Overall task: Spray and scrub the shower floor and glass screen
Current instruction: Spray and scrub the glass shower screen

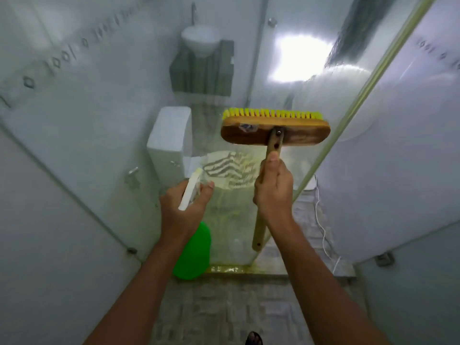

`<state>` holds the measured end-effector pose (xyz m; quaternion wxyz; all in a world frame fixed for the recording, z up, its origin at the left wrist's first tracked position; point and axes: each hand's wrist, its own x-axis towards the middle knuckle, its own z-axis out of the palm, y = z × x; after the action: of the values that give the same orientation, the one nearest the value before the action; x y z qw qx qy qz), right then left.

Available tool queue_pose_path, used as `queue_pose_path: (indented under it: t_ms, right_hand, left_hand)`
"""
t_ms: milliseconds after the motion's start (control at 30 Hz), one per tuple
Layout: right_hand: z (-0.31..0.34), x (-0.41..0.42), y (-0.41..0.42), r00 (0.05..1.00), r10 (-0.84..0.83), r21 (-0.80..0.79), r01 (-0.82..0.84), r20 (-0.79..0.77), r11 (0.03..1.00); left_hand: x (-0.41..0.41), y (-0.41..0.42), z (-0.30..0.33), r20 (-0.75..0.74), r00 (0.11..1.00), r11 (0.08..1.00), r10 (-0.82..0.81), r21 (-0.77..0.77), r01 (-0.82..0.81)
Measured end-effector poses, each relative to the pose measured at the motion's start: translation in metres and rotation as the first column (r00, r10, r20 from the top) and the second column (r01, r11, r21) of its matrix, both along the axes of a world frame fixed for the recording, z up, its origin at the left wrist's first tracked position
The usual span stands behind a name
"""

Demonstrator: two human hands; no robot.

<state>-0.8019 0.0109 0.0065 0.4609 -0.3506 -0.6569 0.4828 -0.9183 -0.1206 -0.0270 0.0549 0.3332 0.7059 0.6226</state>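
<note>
The right hand (273,188) is gripping the scrub brush (275,129) handle against the glass screen (236,220), while the left hand (185,205) is clasping the green spray bottle (194,252).

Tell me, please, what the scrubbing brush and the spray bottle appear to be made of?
The brush head and handle look like bare or lightly varnished wood, brown with visible grain; the bristles look like yellow plastic. The spray bottle seems glossy green plastic with a white plastic trigger top.

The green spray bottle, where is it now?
In the head view, the green spray bottle is left of centre, held in the left hand, in front of the glass screen and left of the scrub brush.
</note>
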Motion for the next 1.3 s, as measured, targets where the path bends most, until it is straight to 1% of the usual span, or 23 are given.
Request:
queue_pose_path:
  t_ms: [100,233,367,467,567,633,667,767,867,933,1000,1100,1200,1267,1300]
  right_hand:
    - [0.071,-0.007,0.006,1.000,-0.028,0.165,0.029,-0.009,0.986]
    - [0.128,-0.016,0.006,0.998,-0.055,0.259,0.062,-0.034,0.964]
    - [0.158,-0.024,0.002,0.998,-0.051,0.307,0.058,-0.031,0.950]
    - [0.159,-0.031,0.001,0.999,-0.032,0.334,0.044,-0.040,0.942]
    - [0.131,-0.036,0.003,0.995,-0.040,0.331,0.069,-0.093,0.941]
    - [0.089,-0.039,0.005,0.994,-0.055,0.324,0.082,-0.091,0.942]
    - [0.065,-0.039,0.005,0.996,-0.062,0.324,0.080,-0.065,0.943]
    - [-0.020,-0.040,0.006,0.995,-0.051,0.301,0.024,0.083,0.953]
    - [-0.100,-0.031,0.005,0.961,-0.030,0.234,-0.036,0.273,0.972]
    - [-0.130,-0.025,-0.002,0.946,-0.021,0.199,-0.047,0.323,0.979]
    - [-0.132,-0.026,-0.010,0.960,-0.030,0.165,-0.017,0.277,0.986]
    - [-0.090,-0.035,-0.015,0.991,-0.068,0.165,0.049,0.112,0.985]
    - [-0.028,-0.046,0.001,0.991,-0.113,0.255,0.128,-0.071,0.959]
    - [-0.003,-0.052,0.014,0.984,-0.118,0.331,0.157,-0.133,0.931]
    - [-0.004,-0.053,0.018,0.985,-0.110,0.352,0.152,-0.136,0.924]
  left_hand:
    - [-0.005,0.011,0.040,0.006,0.999,0.999,0.037,0.034,-0.037]
    - [-0.006,0.014,0.069,0.022,0.998,0.996,0.054,0.065,-0.055]
    - [-0.004,0.011,0.090,-0.027,0.999,0.998,-0.029,0.051,0.030]
    - [-0.003,0.008,0.099,-0.014,0.999,0.993,-0.050,0.111,0.051]
    - [-0.007,0.006,0.099,-0.028,1.000,0.985,0.007,0.175,-0.002]
    - [-0.011,0.003,0.095,-0.071,0.997,0.985,0.028,0.172,-0.016]
    - [-0.013,0.002,0.092,-0.096,0.995,0.987,0.030,0.161,-0.014]
    - [-0.018,-0.001,0.077,-0.137,0.991,0.993,0.010,0.119,0.006]
    - [-0.020,-0.005,0.061,-0.106,0.994,0.997,-0.032,0.068,0.040]
    - [-0.020,-0.011,0.047,-0.076,0.994,0.996,-0.079,0.032,0.082]
    - [-0.020,-0.016,0.031,-0.061,0.993,0.995,-0.103,0.006,0.104]
    - [-0.019,-0.022,0.001,-0.038,0.994,0.995,-0.102,-0.026,0.101]
    - [-0.014,-0.023,-0.025,0.000,0.997,0.993,-0.082,-0.083,0.082]
    - [-0.012,-0.024,-0.040,0.021,0.998,0.993,-0.065,-0.100,0.067]
    - [-0.011,-0.025,-0.047,0.025,0.998,0.993,-0.059,-0.099,0.061]
